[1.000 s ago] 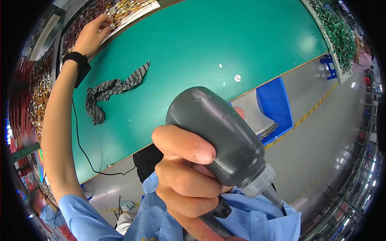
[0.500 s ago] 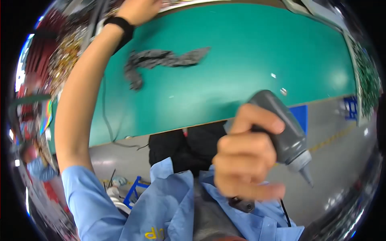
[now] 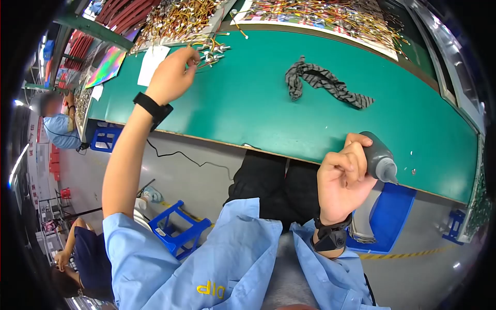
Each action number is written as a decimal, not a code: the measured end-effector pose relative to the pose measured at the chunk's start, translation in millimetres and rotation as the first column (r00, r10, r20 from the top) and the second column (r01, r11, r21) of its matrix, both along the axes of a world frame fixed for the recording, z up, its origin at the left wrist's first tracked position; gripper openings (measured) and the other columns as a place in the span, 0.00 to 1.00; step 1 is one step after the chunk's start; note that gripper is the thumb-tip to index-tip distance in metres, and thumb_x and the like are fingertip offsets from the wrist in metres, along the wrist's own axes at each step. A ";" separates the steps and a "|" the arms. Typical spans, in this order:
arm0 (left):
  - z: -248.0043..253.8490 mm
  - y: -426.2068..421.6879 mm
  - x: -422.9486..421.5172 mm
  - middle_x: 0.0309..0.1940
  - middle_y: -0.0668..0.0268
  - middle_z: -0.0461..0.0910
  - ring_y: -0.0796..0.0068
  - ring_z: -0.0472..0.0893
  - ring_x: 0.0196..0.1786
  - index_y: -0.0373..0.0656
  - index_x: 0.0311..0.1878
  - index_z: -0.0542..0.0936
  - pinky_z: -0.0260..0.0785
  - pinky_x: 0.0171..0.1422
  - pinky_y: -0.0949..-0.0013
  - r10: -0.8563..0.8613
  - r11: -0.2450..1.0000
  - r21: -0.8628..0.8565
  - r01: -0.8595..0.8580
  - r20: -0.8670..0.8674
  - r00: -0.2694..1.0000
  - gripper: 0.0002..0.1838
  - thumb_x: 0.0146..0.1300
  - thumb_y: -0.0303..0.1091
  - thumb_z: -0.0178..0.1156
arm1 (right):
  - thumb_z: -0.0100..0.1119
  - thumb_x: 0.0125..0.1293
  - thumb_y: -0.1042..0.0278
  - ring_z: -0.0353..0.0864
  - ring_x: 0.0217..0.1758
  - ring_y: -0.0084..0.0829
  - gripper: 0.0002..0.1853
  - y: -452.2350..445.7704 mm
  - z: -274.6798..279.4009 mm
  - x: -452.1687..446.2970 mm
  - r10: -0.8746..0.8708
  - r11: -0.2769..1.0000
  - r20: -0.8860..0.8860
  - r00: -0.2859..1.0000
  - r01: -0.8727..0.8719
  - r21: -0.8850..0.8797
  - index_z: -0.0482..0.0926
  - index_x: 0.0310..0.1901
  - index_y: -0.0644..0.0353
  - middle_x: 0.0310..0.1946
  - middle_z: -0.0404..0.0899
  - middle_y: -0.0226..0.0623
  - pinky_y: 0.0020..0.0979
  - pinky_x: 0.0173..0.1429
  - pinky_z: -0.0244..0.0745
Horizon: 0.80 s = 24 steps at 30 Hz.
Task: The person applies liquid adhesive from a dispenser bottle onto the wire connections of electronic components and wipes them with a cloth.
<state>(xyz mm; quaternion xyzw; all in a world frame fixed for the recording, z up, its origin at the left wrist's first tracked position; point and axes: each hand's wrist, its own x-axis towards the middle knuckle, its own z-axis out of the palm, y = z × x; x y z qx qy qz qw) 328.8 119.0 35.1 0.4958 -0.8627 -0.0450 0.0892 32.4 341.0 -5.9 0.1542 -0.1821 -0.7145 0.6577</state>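
My left hand [image 3: 173, 76] is at the upper left over the green table, its fingers pinched at the end of a small bunch of wires with white connectors [image 3: 211, 55]. Near the table's front edge on the right, my right hand [image 3: 347, 178] is wrapped round a dark grey squeeze bottle [image 3: 378, 155], whose clear nozzle points down to the right. A crumpled grey striped cloth [image 3: 330, 85] lies on the table between and beyond the hands.
Piles of yellow and red wires [image 3: 320, 18] line the table's far side. A white sheet [image 3: 153, 64] lies beside my left hand. Below the table are a blue stool [image 3: 180, 230] and a blue bin [image 3: 395, 212]. Two other people are at the left.
The view has swung left. My left hand has come back from the far wire pile with a bunch of wires. My right hand, still round the bottle, is lower and farther from the camera.
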 end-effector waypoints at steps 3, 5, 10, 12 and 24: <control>-27.5 -1.8 4.6 0.41 0.60 0.79 0.58 0.78 0.46 0.41 0.45 0.79 0.70 0.48 0.58 -0.030 0.994 -0.107 0.029 -0.007 1.000 0.12 0.59 0.34 0.61 | 0.52 0.68 0.61 0.49 0.14 0.17 0.11 3.1 -2.2 9.7 -0.003 1.000 -0.049 0.999 0.004 0.026 0.68 0.43 0.60 0.15 0.53 0.22 0.24 0.43 0.61; -33.8 -9.4 1.6 0.42 0.61 0.78 0.58 0.77 0.48 0.42 0.46 0.79 0.70 0.50 0.58 -0.094 0.969 -0.225 0.102 0.048 0.994 0.13 0.58 0.34 0.63 | 0.52 0.68 0.61 0.49 0.14 0.17 0.12 1.9 -1.2 14.9 -0.004 1.000 -0.076 0.997 0.006 0.024 0.68 0.43 0.60 0.15 0.53 0.23 0.24 0.43 0.61; -38.6 -17.8 -11.1 0.41 0.62 0.76 0.58 0.76 0.48 0.43 0.45 0.80 0.69 0.50 0.58 -0.072 0.950 -0.296 0.096 0.092 0.993 0.13 0.56 0.33 0.64 | 0.52 0.68 0.59 0.49 0.14 0.18 0.13 2.0 -0.9 20.0 -0.017 0.999 -0.098 0.995 0.021 0.042 0.69 0.43 0.61 0.15 0.54 0.23 0.24 0.43 0.60; -38.5 -22.6 -11.9 0.39 0.63 0.75 0.59 0.75 0.46 0.43 0.43 0.81 0.69 0.49 0.58 -0.108 0.925 -0.356 0.133 0.088 0.990 0.12 0.55 0.31 0.63 | 0.53 0.69 0.56 0.49 0.15 0.18 0.15 2.1 -1.3 22.1 -0.016 0.998 -0.100 0.995 0.023 0.062 0.69 0.43 0.61 0.15 0.54 0.23 0.24 0.42 0.60; -11.5 61.2 -49.7 0.34 0.60 0.74 0.58 0.75 0.42 0.41 0.42 0.80 0.68 0.47 0.61 -0.533 0.843 -0.066 0.534 0.035 0.845 0.12 0.52 0.23 0.60 | 0.54 0.68 0.44 0.49 0.15 0.18 0.24 8.0 -8.8 18.6 -0.043 0.997 -0.217 0.975 0.056 0.055 0.70 0.44 0.62 0.14 0.54 0.23 0.24 0.43 0.58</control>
